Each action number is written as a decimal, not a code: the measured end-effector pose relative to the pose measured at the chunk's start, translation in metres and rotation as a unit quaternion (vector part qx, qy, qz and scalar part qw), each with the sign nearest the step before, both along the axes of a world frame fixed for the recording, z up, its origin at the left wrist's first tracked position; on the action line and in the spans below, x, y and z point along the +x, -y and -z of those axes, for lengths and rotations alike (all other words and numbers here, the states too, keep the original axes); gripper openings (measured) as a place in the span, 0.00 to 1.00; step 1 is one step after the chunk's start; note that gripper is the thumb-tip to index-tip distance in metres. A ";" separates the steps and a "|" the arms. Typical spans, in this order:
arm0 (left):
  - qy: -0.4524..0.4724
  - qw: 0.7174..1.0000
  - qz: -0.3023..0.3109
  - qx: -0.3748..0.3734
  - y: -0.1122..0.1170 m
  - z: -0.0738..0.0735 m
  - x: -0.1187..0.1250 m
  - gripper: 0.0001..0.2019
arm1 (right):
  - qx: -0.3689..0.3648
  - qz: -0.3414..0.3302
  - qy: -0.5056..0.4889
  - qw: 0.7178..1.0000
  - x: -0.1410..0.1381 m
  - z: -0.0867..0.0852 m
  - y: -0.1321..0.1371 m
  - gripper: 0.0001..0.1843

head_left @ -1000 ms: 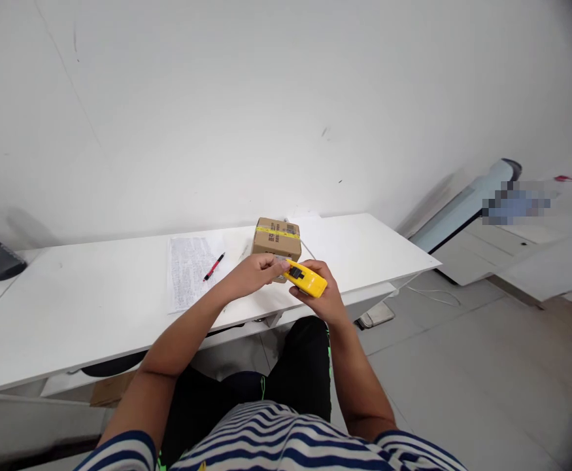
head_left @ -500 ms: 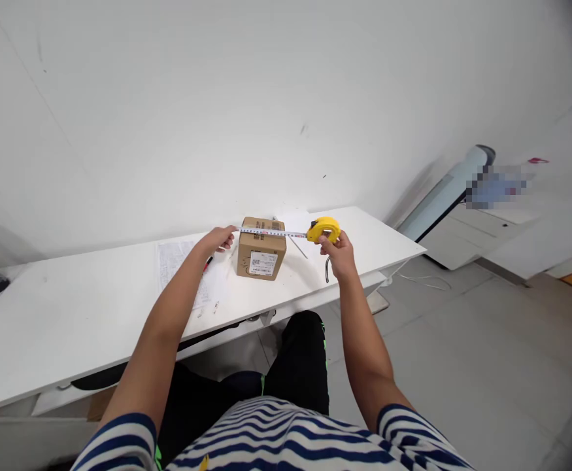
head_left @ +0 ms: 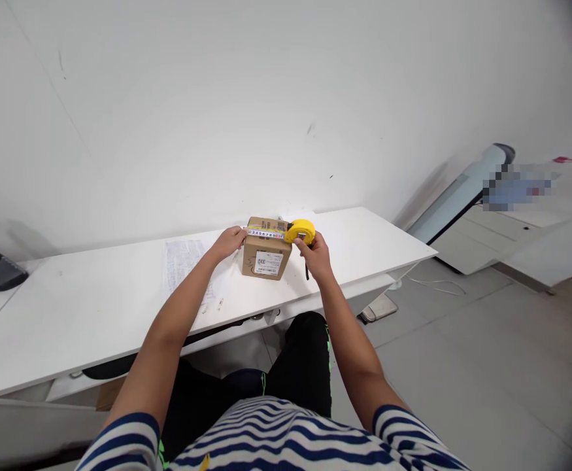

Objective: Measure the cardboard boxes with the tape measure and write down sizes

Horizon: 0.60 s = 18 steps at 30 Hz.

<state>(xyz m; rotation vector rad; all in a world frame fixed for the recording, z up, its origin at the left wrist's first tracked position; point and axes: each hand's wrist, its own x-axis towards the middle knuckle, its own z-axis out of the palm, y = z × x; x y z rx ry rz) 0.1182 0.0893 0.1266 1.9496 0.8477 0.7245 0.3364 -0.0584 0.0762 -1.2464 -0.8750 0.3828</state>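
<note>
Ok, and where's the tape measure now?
In the head view, the tape measure is in the right hand, at the right side of the box, its blade stretched across the top to the left hand.

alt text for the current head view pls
A person's right hand holds a yellow tape measure, its blade stretched across a cardboard box to the left hand. The box stands on a white table near a written sheet.
</note>
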 end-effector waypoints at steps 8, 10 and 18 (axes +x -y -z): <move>0.166 0.975 0.041 -0.140 0.104 0.031 -0.073 0.21 | 0.011 -0.085 0.189 0.978 -0.082 0.011 0.048 0.24; 0.204 0.942 0.062 -0.260 0.136 0.059 -0.087 0.27 | -0.016 -0.145 0.279 0.949 -0.105 0.022 0.053 0.22; 0.348 0.819 -0.024 -0.456 0.162 0.108 -0.148 0.41 | -0.062 -0.333 0.501 0.796 -0.188 0.036 0.023 0.26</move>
